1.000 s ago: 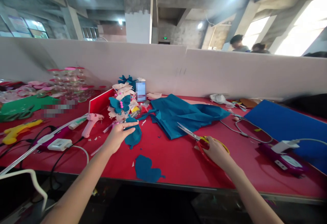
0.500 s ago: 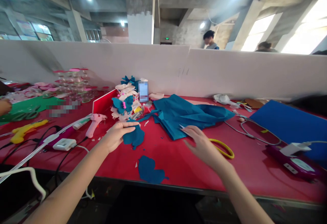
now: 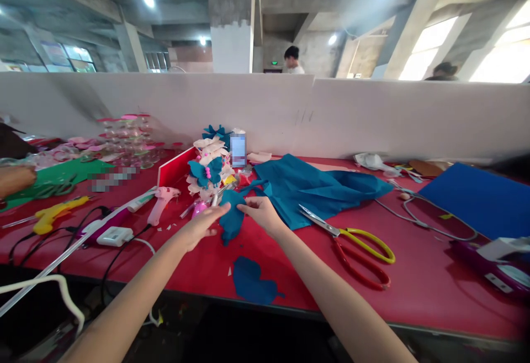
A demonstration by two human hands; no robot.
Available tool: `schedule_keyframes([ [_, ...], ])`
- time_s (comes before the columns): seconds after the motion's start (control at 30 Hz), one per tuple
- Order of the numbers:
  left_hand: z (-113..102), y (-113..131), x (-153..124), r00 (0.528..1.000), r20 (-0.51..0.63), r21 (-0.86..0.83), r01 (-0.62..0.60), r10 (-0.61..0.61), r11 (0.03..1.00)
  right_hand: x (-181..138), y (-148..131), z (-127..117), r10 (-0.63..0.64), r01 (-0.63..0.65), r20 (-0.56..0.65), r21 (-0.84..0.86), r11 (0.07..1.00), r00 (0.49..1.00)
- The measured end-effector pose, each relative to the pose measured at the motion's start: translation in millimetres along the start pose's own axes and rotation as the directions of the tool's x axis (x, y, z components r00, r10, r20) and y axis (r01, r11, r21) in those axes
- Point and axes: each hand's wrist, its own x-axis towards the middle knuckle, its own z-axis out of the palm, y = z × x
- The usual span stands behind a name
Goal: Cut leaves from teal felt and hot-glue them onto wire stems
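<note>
Both my hands meet on a small teal felt cut-out [image 3: 232,219] held just above the red table [image 3: 298,266]. My left hand [image 3: 201,225] pinches its left side. My right hand [image 3: 260,211] grips its upper right edge with closed fingers. A second teal felt shape [image 3: 252,283] lies flat near the table's front edge. Scissors [image 3: 351,238] with one yellow and one red handle lie on the table to the right of my right arm, released. A large teal felt sheet [image 3: 318,186] is crumpled behind them.
A pile of felt butterflies and flowers [image 3: 209,172] stands behind my hands. A pink glue gun [image 3: 161,200], a yellow glue gun [image 3: 53,214], cables and a power strip [image 3: 111,236] lie left. A blue sheet [image 3: 476,197] sits right. Another person's hand [image 3: 16,178] shows at far left.
My right hand let go of the scissors, which now lie on the table, and moved left to take hold of the teal cut-out that my left hand holds.
</note>
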Motion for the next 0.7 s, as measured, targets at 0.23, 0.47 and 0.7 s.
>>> schedule_keyframes([
  [0.23,1.6,-16.7,13.3,0.993,-0.079,0.183,-0.067,0.082,0.981,13.7,27.8,10.1,0.133,-0.129,-0.061,0.063,0.990,0.989],
  [0.47,3.4,-29.6,18.3,0.997,-0.079,0.227,0.004,0.014,0.974,17.0,49.6,11.2,0.130,-0.138,-0.130,-0.048,0.989,0.983],
  [0.7,-2.0,-43.9,17.6,0.997,-0.078,0.322,0.028,-0.003,0.946,11.5,50.9,14.0,0.151,-0.174,-0.131,-0.185,0.967,0.980],
])
